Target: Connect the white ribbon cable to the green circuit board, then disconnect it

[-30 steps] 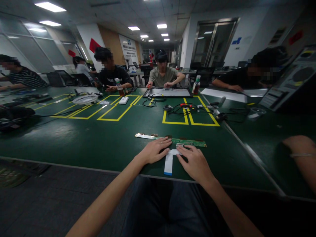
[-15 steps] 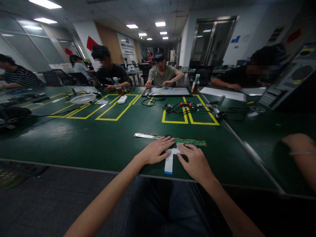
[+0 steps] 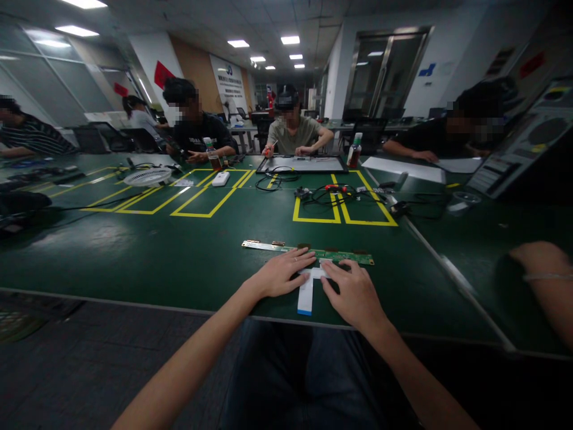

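A long, narrow green circuit board (image 3: 344,255) lies flat on the table in front of me. My left hand (image 3: 283,272) rests on its near edge with fingers stretched out, pressing beside the middle. From the board a white flat ribbon cable (image 3: 306,294) bends toward me and ends in a blue tip. My right hand (image 3: 354,288) has its fingertips on the cable's upper end, close to the board, with the fingers apart and slightly bent. Whether the cable end sits inside a connector is hidden by my fingers.
Yellow tape outlines (image 3: 316,221) mark the green table (image 3: 134,257). Beyond the board lie black cables (image 3: 320,197), a white fan (image 3: 147,176) and a white box (image 3: 221,178). Drink bottles (image 3: 354,150) stand farther back. Several people sit around; one person's arm (image 3: 548,269) is at right.
The fingers of my right hand have bent slightly more at the cable's upper end. My left hand, the board and the cable stay in place; the view has shifted a little.
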Action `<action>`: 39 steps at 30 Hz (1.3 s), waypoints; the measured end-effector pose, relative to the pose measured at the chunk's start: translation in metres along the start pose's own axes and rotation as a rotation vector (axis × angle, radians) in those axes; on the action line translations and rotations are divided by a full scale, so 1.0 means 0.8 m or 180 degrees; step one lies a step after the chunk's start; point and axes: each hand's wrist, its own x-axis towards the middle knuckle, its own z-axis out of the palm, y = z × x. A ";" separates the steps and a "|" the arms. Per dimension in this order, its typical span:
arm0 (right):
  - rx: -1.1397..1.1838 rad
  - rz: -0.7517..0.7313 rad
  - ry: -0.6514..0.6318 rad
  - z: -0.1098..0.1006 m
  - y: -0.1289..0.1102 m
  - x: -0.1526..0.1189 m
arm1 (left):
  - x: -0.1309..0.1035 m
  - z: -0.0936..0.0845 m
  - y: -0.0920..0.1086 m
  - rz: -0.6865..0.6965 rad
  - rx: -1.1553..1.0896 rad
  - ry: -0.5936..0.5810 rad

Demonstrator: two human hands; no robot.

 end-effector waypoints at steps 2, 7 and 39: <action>-0.0106 0.0015 0.0017 -0.001 -0.004 -0.001 | 0.000 0.001 0.000 -0.0023 -0.0026 0.0022; -0.0266 0.0087 0.0027 -0.003 -0.013 -0.002 | 0.001 0.000 0.000 -0.0045 -0.0108 0.0058; -0.0042 0.0331 -0.0005 0.006 -0.001 -0.003 | 0.001 -0.003 0.007 0.0065 0.0002 -0.0032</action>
